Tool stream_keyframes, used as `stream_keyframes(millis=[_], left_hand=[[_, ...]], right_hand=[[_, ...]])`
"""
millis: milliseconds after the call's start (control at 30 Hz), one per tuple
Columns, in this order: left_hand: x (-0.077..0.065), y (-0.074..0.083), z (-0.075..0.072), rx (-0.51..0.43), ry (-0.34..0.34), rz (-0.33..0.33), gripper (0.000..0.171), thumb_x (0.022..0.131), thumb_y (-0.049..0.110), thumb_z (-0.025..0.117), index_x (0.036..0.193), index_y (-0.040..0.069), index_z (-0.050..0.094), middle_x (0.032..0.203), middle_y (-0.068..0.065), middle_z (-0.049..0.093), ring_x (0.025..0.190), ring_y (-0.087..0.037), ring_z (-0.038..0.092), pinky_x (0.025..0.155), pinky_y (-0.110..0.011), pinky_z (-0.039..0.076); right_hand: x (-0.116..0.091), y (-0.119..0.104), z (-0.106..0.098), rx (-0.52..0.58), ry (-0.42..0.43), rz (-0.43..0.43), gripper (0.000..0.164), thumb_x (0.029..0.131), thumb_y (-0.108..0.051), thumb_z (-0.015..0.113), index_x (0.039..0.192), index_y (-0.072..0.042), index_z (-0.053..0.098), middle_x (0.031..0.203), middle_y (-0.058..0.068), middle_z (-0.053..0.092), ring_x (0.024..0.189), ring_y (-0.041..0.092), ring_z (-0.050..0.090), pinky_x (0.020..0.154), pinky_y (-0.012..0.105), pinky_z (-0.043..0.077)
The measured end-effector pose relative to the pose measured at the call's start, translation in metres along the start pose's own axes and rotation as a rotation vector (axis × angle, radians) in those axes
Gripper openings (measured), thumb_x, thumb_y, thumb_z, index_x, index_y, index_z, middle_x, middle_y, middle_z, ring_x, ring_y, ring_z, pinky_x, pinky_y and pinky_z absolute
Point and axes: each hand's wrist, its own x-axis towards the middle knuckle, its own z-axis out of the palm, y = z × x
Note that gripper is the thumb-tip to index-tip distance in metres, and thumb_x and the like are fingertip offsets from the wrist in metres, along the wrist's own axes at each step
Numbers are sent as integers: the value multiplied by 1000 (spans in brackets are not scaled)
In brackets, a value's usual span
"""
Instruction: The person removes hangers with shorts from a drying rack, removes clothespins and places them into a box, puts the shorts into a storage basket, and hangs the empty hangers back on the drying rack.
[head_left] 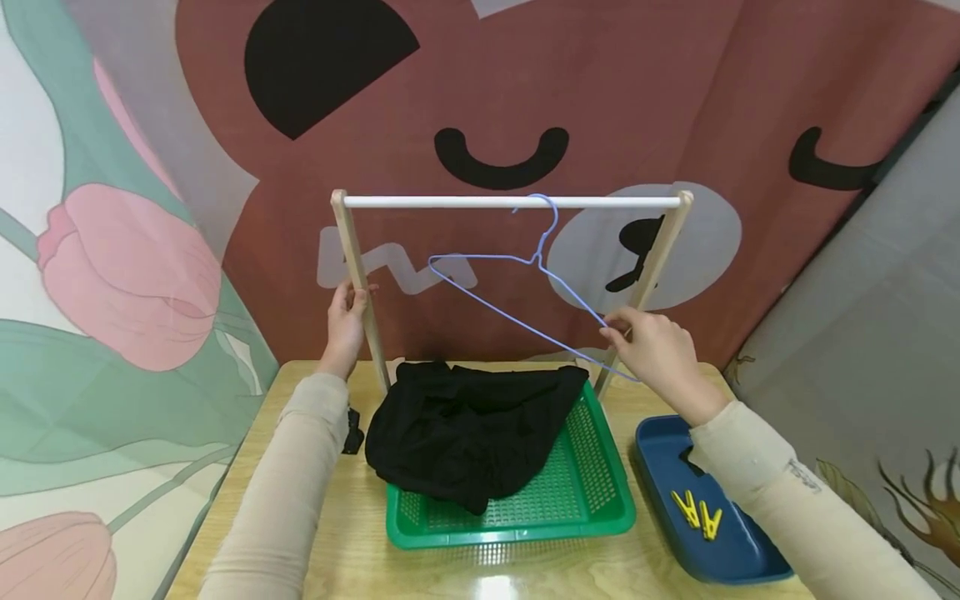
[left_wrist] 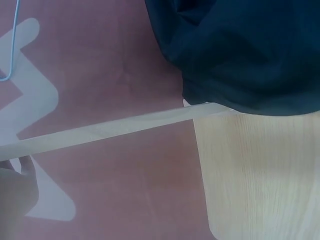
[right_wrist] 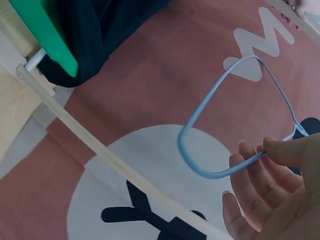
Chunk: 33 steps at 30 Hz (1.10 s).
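Note:
A blue wire hanger (head_left: 517, 321) has its hook over the white bar (head_left: 450, 202) of a small wooden rack. My right hand (head_left: 660, 354) pinches the hanger's sloping right arm between thumb and fingers; the right wrist view shows that pinch on the blue wire (right_wrist: 220, 174) from close up. Over on the left, my left hand (head_left: 347, 325) grips the rack's left post (head_left: 362, 300), fingertips showing past the wood. Below the hanger, a black garment (head_left: 472, 433) lies bunched in a green basket (head_left: 517, 537), draping over its left and back rim.
To the right of the basket stands a blue tray (head_left: 675, 542) holding two yellow clothespins (head_left: 697, 514), partly under my right forearm. A small black object (head_left: 352, 433) lies beside the left forearm on the wooden table (head_left: 337, 533). Printed curtains (head_left: 375, 150) hang close behind the rack.

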Motion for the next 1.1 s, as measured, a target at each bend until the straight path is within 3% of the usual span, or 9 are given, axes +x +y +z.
stream_keyframes(millis=[200, 467, 633, 733, 900, 1033, 1100], left_hand=[[0, 2, 2, 14, 5, 6, 50, 106, 27, 37, 149, 2, 35, 138, -22, 50, 131, -33, 42, 110, -50, 31], [-2, 7, 1, 51, 9, 16, 48, 106, 27, 38, 147, 1, 37, 136, -22, 51, 131, -36, 42, 110, -51, 31], [-4, 9, -4, 51, -9, 1, 48, 106, 27, 40, 147, 2, 39, 138, -22, 52, 133, -34, 42, 110, -48, 32], [-4, 10, -9, 39, -46, -42, 52, 105, 34, 41, 150, 6, 39, 143, -19, 49, 135, -31, 40, 112, -47, 29], [-8, 5, -21, 27, -125, -178, 60, 105, 40, 41, 155, 7, 33, 155, -15, 36, 142, -30, 31, 117, -47, 21], [-18, 1, -30, -9, -129, -282, 58, 107, 33, 40, 157, 8, 25, 159, -16, 27, 144, -33, 28, 117, -47, 23], [-24, -7, -34, -50, -113, -298, 56, 108, 30, 39, 157, 8, 24, 160, -17, 26, 144, -33, 28, 116, -46, 24]], right_hand=[[-15, 10, -1, 30, 1, 35, 20, 97, -23, 66, 108, -7, 70, 80, 6, 70, 58, 17, 55, 44, 33, 36], [-31, 25, -2, 62, -11, 78, 26, 99, -26, 64, 115, -5, 68, 93, 11, 72, 78, 27, 64, 56, 40, 46], [-39, 33, 5, 107, -27, 106, 28, 100, -25, 62, 116, -3, 67, 97, 13, 72, 76, 26, 65, 55, 37, 46], [-44, 37, 12, 156, -32, 126, 30, 100, -21, 62, 120, 1, 65, 101, 17, 70, 78, 29, 66, 57, 37, 48], [-50, 43, 26, 181, -15, 148, 27, 99, -19, 64, 117, 1, 65, 99, 17, 70, 82, 32, 67, 57, 36, 48], [-55, 48, 35, 173, 0, 152, 23, 97, -18, 66, 112, -1, 68, 95, 15, 72, 81, 33, 68, 57, 37, 48], [-57, 50, 39, 176, -6, 160, 23, 97, -18, 66, 112, -1, 69, 95, 16, 72, 83, 35, 69, 58, 40, 50]])
